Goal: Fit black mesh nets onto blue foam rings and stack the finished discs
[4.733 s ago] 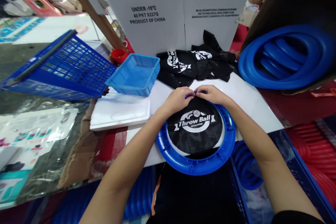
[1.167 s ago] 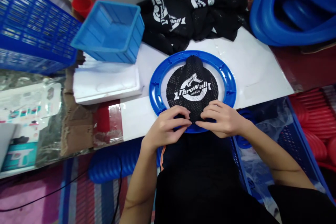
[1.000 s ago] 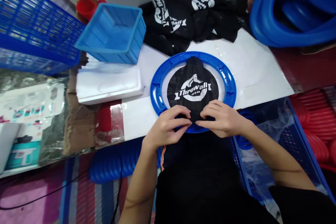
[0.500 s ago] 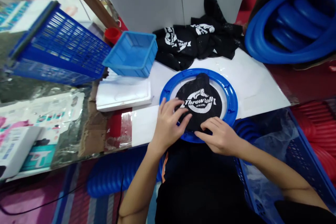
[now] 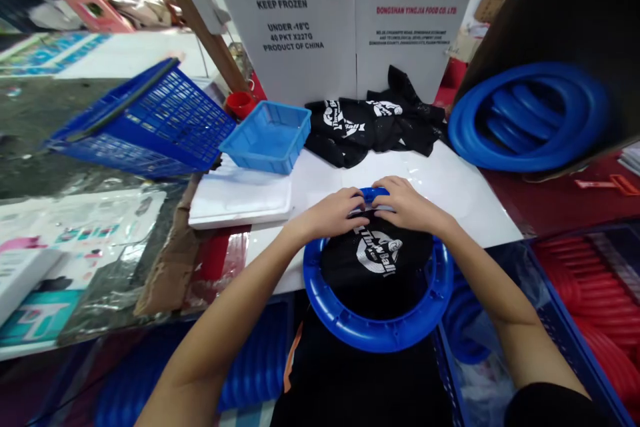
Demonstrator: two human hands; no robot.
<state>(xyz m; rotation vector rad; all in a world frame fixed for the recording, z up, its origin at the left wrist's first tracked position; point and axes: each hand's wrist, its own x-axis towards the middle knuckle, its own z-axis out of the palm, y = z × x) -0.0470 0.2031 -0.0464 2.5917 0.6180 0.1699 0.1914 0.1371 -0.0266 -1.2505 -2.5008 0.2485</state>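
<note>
Your left hand (image 5: 334,212) and right hand (image 5: 407,204) pinch the black mesh net (image 5: 376,257) at the blue ring (image 5: 373,328)'s far rim on the white tabletop (image 5: 450,187); beyond your fingertips stand a cardboard box wall (image 5: 345,20) and a blue tray (image 5: 267,137).

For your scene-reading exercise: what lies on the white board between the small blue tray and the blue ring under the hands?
In the head view, only bare white board lies between the small blue tray and the blue ring.

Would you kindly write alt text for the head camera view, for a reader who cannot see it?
Both hands, left hand and right hand, pinch the far edge of a blue ring with a black printed net inside it, at the near edge of a white table. Behind lie more nets, a blue tray, a tilted basket and stacked rings.
</note>
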